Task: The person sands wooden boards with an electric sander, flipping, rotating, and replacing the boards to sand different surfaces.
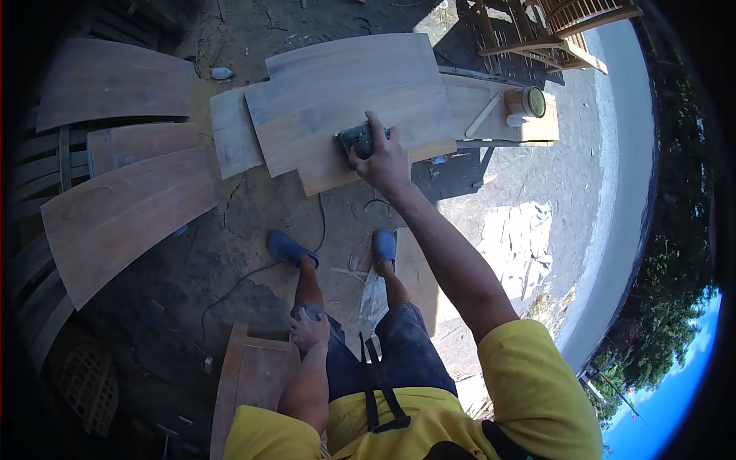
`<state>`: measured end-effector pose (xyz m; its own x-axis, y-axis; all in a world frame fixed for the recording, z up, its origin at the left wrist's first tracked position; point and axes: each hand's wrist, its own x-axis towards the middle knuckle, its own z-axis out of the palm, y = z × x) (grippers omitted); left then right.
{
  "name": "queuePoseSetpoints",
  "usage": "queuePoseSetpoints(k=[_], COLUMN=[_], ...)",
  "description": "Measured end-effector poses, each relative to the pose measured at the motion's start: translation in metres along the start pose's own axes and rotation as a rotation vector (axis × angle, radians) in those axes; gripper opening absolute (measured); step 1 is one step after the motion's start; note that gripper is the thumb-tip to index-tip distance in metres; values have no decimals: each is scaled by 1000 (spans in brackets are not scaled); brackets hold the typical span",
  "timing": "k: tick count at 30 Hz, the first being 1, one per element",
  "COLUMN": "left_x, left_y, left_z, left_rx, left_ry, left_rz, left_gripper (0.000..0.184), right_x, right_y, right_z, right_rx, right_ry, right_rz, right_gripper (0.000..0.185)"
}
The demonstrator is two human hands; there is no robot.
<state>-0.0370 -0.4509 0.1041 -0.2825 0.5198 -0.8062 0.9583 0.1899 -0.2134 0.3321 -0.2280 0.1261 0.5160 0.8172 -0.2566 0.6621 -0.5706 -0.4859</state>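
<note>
My right hand (pixel 386 162) is closed around a dark palm sander (pixel 356 141), with one finger stretched forward over its top. The sander sits flat on a pale wooden panel (pixel 345 77), which lies on a long board used as a bench (pixel 479 96). A cord (pixel 322 222) hangs below the panel and runs across the ground to the left. My left hand (pixel 310 331) rests on my left knee, fingers spread over the dusty shorts; nothing is visibly held in it.
Several wooden panels (pixel 130 222) lie on slats at the left. A can (pixel 526 102) stands on the bench's right end beside a wooden stick (pixel 484 115). Wooden furniture (pixel 552 34) is at the upper right. Near my left leg is a wooden piece (pixel 261 368); a white sheet (pixel 517 245) covers ground at right.
</note>
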Motion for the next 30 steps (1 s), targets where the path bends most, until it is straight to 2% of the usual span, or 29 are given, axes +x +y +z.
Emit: queuePoseSetpoints(k=[3,9,13,16,20,26,28,30], left_x=[-2,-5,-5,-2,1,2,5,7], left_y=[0,-7,-10,-14,-17,-18,-20,-22], left_z=[3,11,25,30,33,18,22,18], left_rx=[39,45,60,42,26,-7,-5,5], left_ry=[14,-16,22,33,44,26,34,50], left_rz=[4,-27,-13,-19,1,-12,-11,-9], left_gripper=[67,69,69,70,71,69,69,69], right_x=[18,74,93,91,77,50,44,38], right_y=[58,153,167,125,34,-110,-143,-162], right_z=[-24,-74,-82,-58,-10,56,83,95], right_rx=[-39,-101,-112,-21,-76,80,32,64], right_ry=[165,348,404,367,309,85,45,-9], right_rz=[33,158,169,134,42,-84,-176,-341], right_gripper=[90,87,88,87,87,93,94,87])
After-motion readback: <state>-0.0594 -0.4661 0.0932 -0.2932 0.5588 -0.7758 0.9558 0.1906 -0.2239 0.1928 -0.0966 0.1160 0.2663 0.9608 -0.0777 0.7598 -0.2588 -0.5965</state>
